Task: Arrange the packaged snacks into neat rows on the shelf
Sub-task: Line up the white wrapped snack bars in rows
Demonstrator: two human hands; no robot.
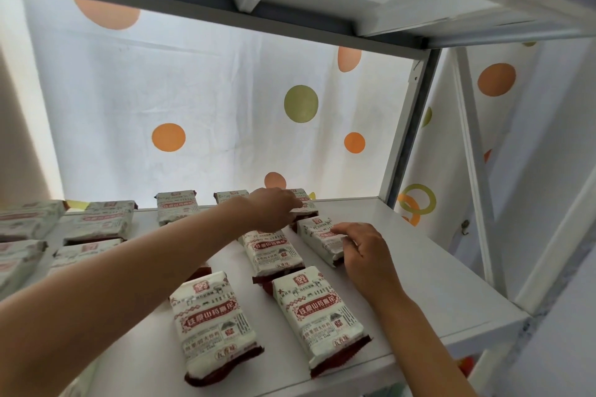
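Arms reach in from below over the white shelf point(435, 267), and we see both hands working among the packaged snacks. The left hand point(274, 209) stretches furthest, its forearm crossing diagonally from the lower left, fingers extended onto the far packet point(303, 206) at the back of the shelf; we cannot tell whether the fingers pinch it or only press on it. The right hand point(361, 251) comes up from the lower right with the wrist bent, its fingers curled over the near end of a tilted packet point(317, 235) lying just in front of the far one, gripping its edge. Beside that, a middle packet point(274, 251) lies between the two hands, and two front packets, one on the left point(211, 325) and one on the right point(319, 316), lie near the shelf's front edge. More packets point(93, 226) sit in rows at the left, before a dotted curtain point(225, 90).
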